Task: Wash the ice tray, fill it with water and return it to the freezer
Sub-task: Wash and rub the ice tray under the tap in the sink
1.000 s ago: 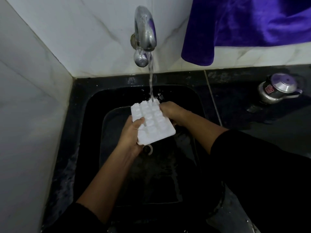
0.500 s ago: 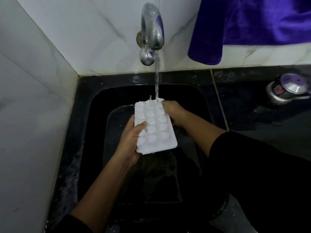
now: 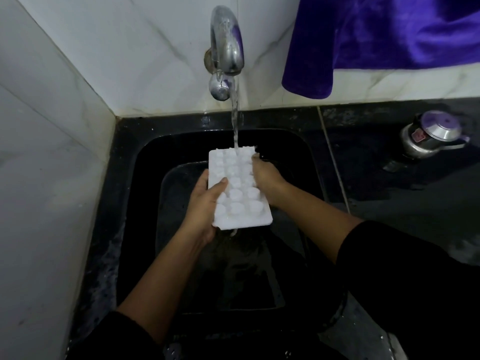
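Note:
A white ice tray (image 3: 237,190) with several round cells is held over the black sink (image 3: 135,178), its far end under the water stream (image 3: 235,118) from the chrome tap (image 3: 226,45). My left hand (image 3: 205,203) grips the tray's left edge, thumb on top. On the tray's right edge my right hand (image 3: 265,175) holds on, fingers mostly hidden beneath it. Water runs off the near end into the sink.
White marble walls stand close on the left and behind the tap. A purple cloth (image 3: 376,35) hangs at the upper right. A metal pressure cooker (image 3: 431,133) sits on the dark counter right of the sink.
The tray has turned from a diagonal to nearly lengthwise under the stream. Both hands kept their grip, and water now drips off the near end.

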`<state>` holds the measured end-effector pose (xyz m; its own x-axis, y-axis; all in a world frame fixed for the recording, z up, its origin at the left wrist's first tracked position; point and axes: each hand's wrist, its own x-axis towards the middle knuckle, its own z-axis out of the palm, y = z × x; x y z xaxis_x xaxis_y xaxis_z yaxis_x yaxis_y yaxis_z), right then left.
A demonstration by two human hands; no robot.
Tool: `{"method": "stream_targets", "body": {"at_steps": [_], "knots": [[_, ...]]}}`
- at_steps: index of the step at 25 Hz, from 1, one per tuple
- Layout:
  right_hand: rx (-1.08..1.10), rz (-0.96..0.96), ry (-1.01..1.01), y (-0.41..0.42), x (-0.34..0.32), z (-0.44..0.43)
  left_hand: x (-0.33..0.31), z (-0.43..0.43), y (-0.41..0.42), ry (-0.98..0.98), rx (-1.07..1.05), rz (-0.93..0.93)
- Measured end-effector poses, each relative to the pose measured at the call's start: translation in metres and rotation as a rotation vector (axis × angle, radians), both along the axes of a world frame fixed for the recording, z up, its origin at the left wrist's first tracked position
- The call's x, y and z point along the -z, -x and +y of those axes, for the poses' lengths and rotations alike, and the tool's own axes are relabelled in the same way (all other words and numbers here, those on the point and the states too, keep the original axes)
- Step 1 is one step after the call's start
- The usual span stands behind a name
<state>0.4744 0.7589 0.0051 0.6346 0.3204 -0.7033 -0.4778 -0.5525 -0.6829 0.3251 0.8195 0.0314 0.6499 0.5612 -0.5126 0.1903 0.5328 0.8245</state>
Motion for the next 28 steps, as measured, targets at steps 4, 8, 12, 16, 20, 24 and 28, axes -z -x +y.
{"method": "stream_targets", "body": {"at_steps": [4, 8, 12, 16, 20, 24, 28], "knots": [[-0.077, 0.092, -0.047, 0.009, 0.007, -0.018, -0.002, 0.006, -0.015, -0.035, -0.019, 0.063], [0.076, 0.164, -0.175, -0.019, 0.017, -0.02, -0.014, -0.005, -0.027, -0.018, 0.112, 0.151], [0.221, 0.258, -0.215, -0.026, 0.016, -0.015, -0.026, 0.017, -0.052, -0.048, 0.157, 0.286], [0.213, 0.256, -0.194, -0.038, 0.015, -0.025, -0.036, 0.031, -0.072, -0.106, 0.312, 0.374], [0.188, 0.238, -0.238, -0.04, 0.012, -0.032, -0.025, 0.016, -0.076, -0.039, 0.326, 0.397], [0.047, 0.143, -0.138, -0.016, 0.001, -0.047, 0.001, 0.026, -0.074, -0.135, 0.185, 0.429], [-0.095, 0.015, -0.175, 0.007, -0.011, -0.07, 0.019, 0.025, -0.079, -0.09, -0.023, 0.398]]}}
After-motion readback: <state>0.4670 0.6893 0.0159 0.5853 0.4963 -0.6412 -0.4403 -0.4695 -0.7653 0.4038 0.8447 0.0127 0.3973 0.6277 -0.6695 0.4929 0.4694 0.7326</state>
